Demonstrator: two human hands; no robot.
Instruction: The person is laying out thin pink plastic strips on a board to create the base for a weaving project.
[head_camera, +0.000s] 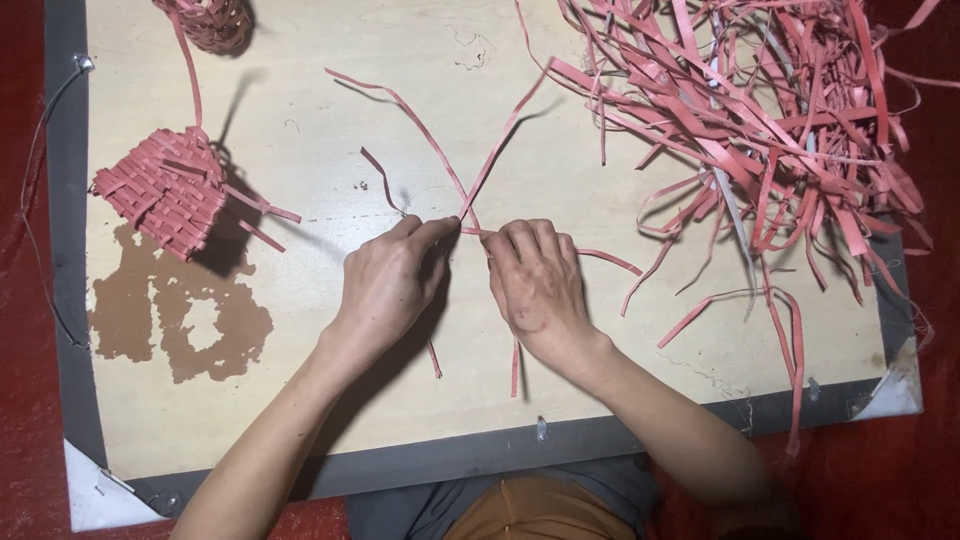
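While both forearms reached up from the bottom edge, the hands met near the middle of the pale surface (300, 110). At far left a woven piece (165, 190) of red strips lay on the board, loose ends trailing to its right, and above it a small basket (212, 20) was cut off by the top edge. Below the woven piece a brown patch (170, 315) marked the board.

The left hand (385, 285) lay palm down, wrist angled to the lower left, its fingers pinched on the crossing strips (462, 205) where they met. Just beside it the right hand (540, 285) mirrored that pose, wrist angled to the lower right, fingers curled and gripping the same strips at the crossing. From that point two red ends fanned up and apart in a V, and two short ends ran down beneath the palms, partly hidden.

Bare board lay open between the woven piece and the hands, and below the hands toward the grey border (450, 455).

At right a tangled pile (760, 110) of red strips covered the upper corner, spilling past the top and right edges; single strips in it were hard to tell apart.
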